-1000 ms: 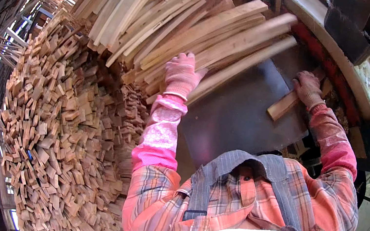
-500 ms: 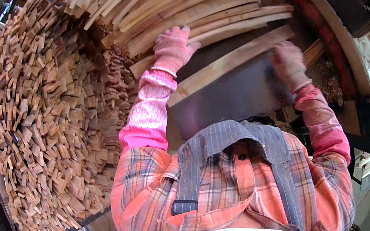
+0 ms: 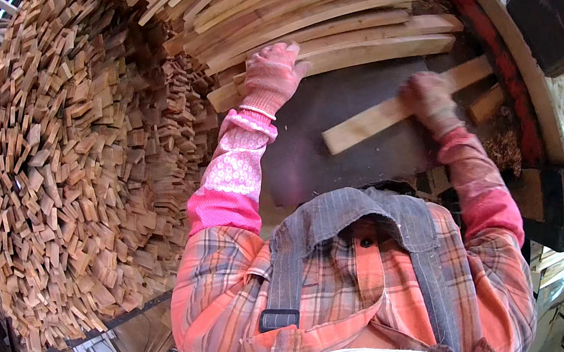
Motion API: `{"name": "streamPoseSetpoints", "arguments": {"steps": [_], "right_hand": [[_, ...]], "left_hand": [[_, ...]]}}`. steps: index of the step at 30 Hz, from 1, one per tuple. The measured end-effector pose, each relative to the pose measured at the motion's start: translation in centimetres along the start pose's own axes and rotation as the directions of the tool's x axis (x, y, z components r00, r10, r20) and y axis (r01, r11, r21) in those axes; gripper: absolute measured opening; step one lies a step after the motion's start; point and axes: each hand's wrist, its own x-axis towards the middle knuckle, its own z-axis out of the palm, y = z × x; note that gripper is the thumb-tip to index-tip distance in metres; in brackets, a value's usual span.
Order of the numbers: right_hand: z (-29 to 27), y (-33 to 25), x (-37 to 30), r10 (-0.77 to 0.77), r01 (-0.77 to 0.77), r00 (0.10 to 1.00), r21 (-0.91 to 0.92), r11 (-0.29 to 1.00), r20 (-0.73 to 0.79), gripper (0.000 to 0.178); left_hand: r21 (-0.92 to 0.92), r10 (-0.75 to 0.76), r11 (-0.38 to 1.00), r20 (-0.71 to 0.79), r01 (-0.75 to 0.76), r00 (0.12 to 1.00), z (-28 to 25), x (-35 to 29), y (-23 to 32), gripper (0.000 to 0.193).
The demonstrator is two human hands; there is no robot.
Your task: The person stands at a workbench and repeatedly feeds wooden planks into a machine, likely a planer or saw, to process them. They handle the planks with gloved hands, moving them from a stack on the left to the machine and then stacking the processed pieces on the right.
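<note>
"Reading left to right, what is done and what is left?"

"Far left, a dense stack of cut wooden pieces [image 3: 66, 160] stands with ends outward. Next, the left gloved hand [image 3: 272, 80] lies over the near ends of a fanned row of slats [image 3: 304, 6], thumb apart from the fingers; whether it pinches one, I cannot tell. In my judgement, one slat is separated out and many in the row remain."

"Where is the separated one?"

"The loose slat [image 3: 366, 125] lies over the dark tabletop [image 3: 313, 125], right of the row and apart from it. The right gloved hand [image 3: 431, 100], blurred, is clamped around it."

"Condition?"

"Pale, straight, square-ended at the near end; no split shows. Near its far end sits a short wood block [image 3: 487, 104]."
</note>
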Motion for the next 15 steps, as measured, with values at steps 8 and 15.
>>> {"name": "streamPoseSetpoints", "arguments": {"steps": [8,15], "right_hand": [[-1.5,9.9,-3.2,0.111,-0.107,0.990,0.040,0.993,-0.090,0.025],[-3.2,7.3,-1.9,0.262,-0.260,0.961,0.034,0.965,-0.088,0.028]], "left_hand": [[0.134,-0.158,0.972,-0.228,0.192,0.961,-0.6,-3.9,-2.8,0.068],[-0.081,-0.668,0.741,0.000,0.666,0.744,-1.7,-6.0,-1.9,0.086]]}}
